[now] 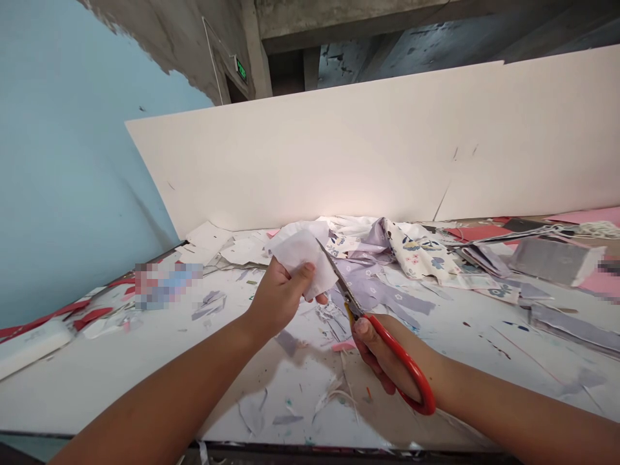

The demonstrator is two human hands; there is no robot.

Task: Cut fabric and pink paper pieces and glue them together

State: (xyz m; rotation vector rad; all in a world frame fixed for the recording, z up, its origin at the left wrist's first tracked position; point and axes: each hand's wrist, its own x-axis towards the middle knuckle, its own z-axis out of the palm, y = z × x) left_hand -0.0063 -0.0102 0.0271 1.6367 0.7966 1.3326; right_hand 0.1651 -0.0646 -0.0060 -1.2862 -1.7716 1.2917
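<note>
My left hand point(283, 287) pinches a thin white piece point(303, 252), either cloth or paper, between thumb and fingers, above the middle of the table. In my right hand point(382, 355) is a pair of scissors point(404, 361) with red handles, the fingers wrapped round them. Their blades point up and left, and the tips reach the right edge of the white piece. Whether the blades are parted I cannot make out. Beyond the blades lie lilac cloth point(363, 281) with small white flowers and a cream floral cloth point(411, 248), both crumpled.
Scraps and offcuts litter the white table point(159, 368). A tall white board point(339, 155) stands along its back edge, and a blue wall point(72, 161) is at left. Red strips point(92, 316) lie at left; a grey block-shaped thing point(555, 258) and white cord point(598, 229) are at right.
</note>
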